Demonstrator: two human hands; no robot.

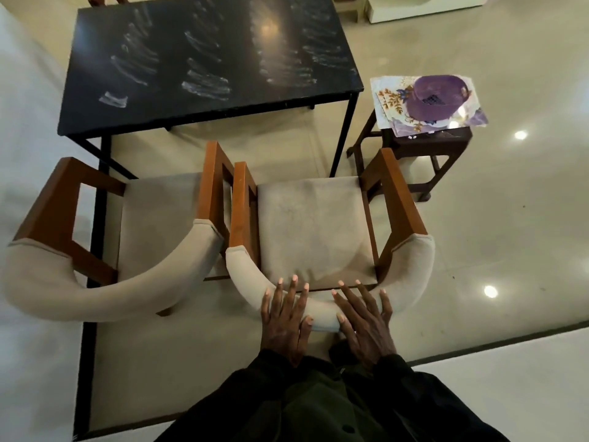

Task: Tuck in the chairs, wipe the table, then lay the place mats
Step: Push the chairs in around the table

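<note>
Right chair point(314, 231) stands short of the table point(165, 105), left hand point(285, 317) and right hand point(363, 320) pressed flat on its padded back, fingers spread. Left chair point(153, 218) is likewise untucked. The tabletop is smeared, and the place mats point(387, 97) lie on a stool point(446, 145) under what seems a purple cloth point(436, 97), so every step remains.

A dark wooden stool point(441, 144) stands at 2 o'clock on the glossy beige floor point(497, 224). Two round bright glints lie on that floor: one point(520, 134) at 3 o'clock, just beside the stool, the other point(490, 291) at 4 o'clock. A black band point(86, 346) runs along the floor from 9 to 7 o'clock and edges a beige panel point(159, 362); rug or inlay cannot be told. At 1 o'clock, by the top edge, stands white furniture point(424, 9), cut off by the frame.
</note>
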